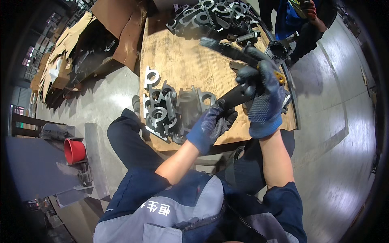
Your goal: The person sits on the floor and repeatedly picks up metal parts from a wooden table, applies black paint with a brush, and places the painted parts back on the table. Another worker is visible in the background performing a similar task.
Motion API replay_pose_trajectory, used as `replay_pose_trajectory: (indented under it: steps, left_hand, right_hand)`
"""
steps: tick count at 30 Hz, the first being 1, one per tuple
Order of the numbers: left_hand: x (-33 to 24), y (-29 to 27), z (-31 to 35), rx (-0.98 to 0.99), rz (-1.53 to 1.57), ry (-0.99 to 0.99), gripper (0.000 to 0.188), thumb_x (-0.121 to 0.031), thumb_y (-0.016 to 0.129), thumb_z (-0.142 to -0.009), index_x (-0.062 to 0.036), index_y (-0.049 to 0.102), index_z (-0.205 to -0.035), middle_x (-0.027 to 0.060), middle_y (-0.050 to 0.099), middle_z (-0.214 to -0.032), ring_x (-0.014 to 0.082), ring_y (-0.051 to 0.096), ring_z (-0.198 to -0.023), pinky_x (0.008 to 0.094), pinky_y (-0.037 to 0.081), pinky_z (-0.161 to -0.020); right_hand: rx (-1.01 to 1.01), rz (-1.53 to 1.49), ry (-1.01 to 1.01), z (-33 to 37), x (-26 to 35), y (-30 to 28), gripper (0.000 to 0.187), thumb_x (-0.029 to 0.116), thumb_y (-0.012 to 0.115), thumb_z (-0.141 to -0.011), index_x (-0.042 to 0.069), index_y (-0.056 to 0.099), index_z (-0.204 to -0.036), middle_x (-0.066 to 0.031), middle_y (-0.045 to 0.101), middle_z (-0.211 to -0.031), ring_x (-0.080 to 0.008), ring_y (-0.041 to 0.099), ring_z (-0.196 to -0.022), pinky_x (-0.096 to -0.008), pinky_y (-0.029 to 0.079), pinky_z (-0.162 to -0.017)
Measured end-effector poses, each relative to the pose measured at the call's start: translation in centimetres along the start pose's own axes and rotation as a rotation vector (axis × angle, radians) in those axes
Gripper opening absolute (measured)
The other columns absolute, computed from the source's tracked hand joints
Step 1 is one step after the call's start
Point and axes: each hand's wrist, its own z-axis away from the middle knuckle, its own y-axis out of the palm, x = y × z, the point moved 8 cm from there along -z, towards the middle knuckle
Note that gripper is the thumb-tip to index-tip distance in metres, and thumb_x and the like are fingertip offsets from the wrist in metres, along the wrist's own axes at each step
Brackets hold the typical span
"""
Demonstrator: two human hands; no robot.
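Note:
My left hand (212,124), in a blue-and-grey knit glove, is closed round the lower end of a dark metal bracket (234,97). The bracket tilts up to the right above the table's near edge. Gloved alike, my right hand (265,91) is closed on a long dark tool (229,50), blurred by motion, that points up and left; a yellow bit shows beside the knuckles. The tool's kind is hard to make out. My right hand partly hides the bracket's upper end. Left of my left hand lies a pile of ringed metal brackets (160,115).
Everything lies on a wooden tabletop (182,60). A bigger heap of similar brackets (214,16) is at its far end. A dark cup-like container (276,52) stands at the right edge, near another person's gloved hand (310,10). Left are a torn cardboard box (117,28) and a red bucket (75,151).

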Motion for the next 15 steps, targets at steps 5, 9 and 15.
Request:
replay_pose_trajectory:
  steps: [5,9,15]
  left_hand:
    - [-2.2,3.2,1.7,0.073,-0.101,0.107,0.033,-0.028,0.060,-0.094,-0.0087,0.056,-0.120,0.0067,0.061,-0.109,0.0174,0.060,-0.097,0.0288,0.053,-0.082]
    - [-5.7,6.0,4.1,0.074,-0.477,0.408,0.035,-0.031,0.052,-0.097,-0.0094,0.054,-0.125,0.0065,0.059,-0.117,0.0172,0.057,-0.106,0.0332,0.049,-0.093]
    - [-6.5,8.1,9.8,0.125,-1.730,0.756,0.039,-0.015,0.049,-0.099,-0.0092,0.042,-0.136,0.0105,0.049,-0.132,0.0214,0.048,-0.123,0.0336,0.040,-0.105]
  right_hand:
    - [0.172,0.127,-0.097,1.8,0.9,3.6,0.032,0.023,0.061,-0.093,0.000,0.063,-0.114,-0.0127,0.069,-0.105,-0.0159,0.069,-0.077,-0.0285,0.058,-0.071]
    - [0.305,0.082,-0.171,3.1,2.0,6.4,0.032,0.018,0.062,-0.093,-0.004,0.061,-0.116,-0.0151,0.068,-0.103,-0.0169,0.069,-0.080,-0.0276,0.057,-0.072]
    - [0.365,0.263,-0.285,4.9,-0.2,7.1,0.033,0.016,0.066,-0.089,0.000,0.063,-0.118,-0.0108,0.070,-0.102,-0.0165,0.067,-0.087,-0.0290,0.051,-0.078]
